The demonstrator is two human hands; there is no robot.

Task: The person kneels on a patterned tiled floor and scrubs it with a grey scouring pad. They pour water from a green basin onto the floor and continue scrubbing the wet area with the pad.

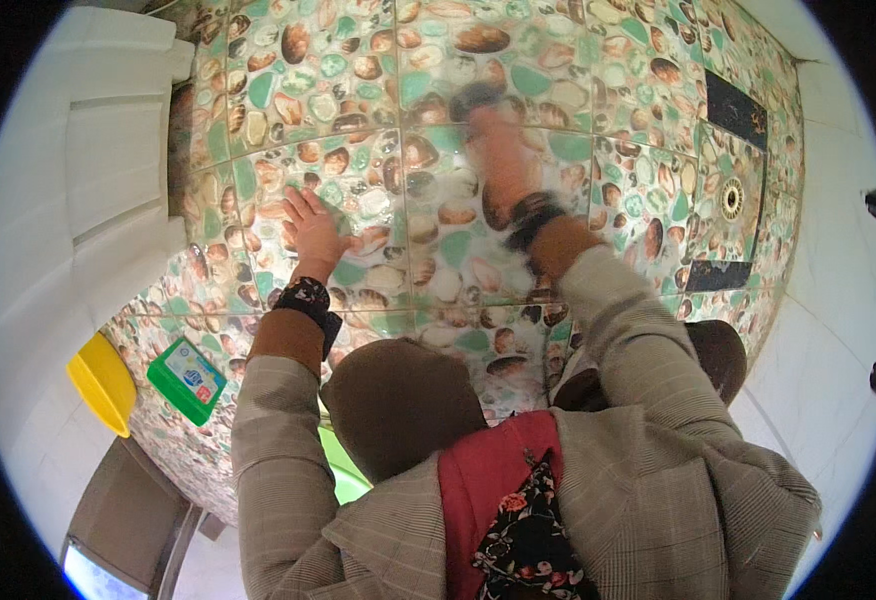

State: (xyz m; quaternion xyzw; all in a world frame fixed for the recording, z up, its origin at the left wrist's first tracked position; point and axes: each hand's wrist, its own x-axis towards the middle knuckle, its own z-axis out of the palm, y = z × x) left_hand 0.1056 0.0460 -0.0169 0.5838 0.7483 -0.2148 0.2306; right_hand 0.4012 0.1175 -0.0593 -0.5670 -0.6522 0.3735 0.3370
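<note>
The left grip (310, 228) lies open, palm flat on the pebble-patterned floor tiles (378, 70). The right grip (498, 150) is blurred, pressed on the tiles further ahead under a dark scrubber (476, 97); whether it clasps it I cannot tell. A green box (188, 380) lies well behind the left grip.

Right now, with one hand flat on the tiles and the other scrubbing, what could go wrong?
1. The left hand bears weight on the pebble-patterned floor; if wet, it may slip.
2. The right hand is blurred with fast motion and could lose whatever it holds.
3. Both coat sleeves reach near the floor and may get soiled.
</note>
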